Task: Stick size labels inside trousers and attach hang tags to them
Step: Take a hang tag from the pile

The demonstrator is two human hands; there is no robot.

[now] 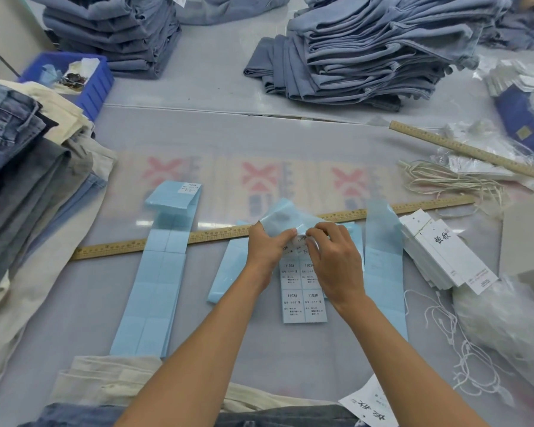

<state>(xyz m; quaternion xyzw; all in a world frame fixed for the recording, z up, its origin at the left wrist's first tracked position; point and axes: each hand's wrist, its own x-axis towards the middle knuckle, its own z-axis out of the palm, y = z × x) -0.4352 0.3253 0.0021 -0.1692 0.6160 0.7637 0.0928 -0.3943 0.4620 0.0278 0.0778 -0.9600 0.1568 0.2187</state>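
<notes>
Both hands work at the middle of the pale grey plastic-covered surface (290, 134). The left hand (267, 246) pinches the curled-up end of a translucent light-blue backing strip (285, 215) between thumb and forefinger, and the right hand (333, 257) has its fingers (316, 234) curled together on the top edge of the white printed size-label sheet (304, 298), which lies flat just under the wrists, its labels in two columns marked "1103#". A long yellow wooden ruler (167, 241) runs across the surface beneath the hands. To the left lies a long folded stack of light-blue label strips (154, 291), crossing over the ruler; another light-blue strip (383, 263) lies just to the right of the right hand. Beside that strip rests a fanned pile of white card hang tags (444, 257) with black characters, and cream string loops (444, 180) lie beyond them near a second wooden ruler (475, 152). Cream-coloured folded trousers (105, 383) lie at the near edge, below the forearms. Tall stacks of grey-blue folded trousers (367, 57) stand at the far side, and a blue plastic bin (96, 87) sits at the far left.
</notes>
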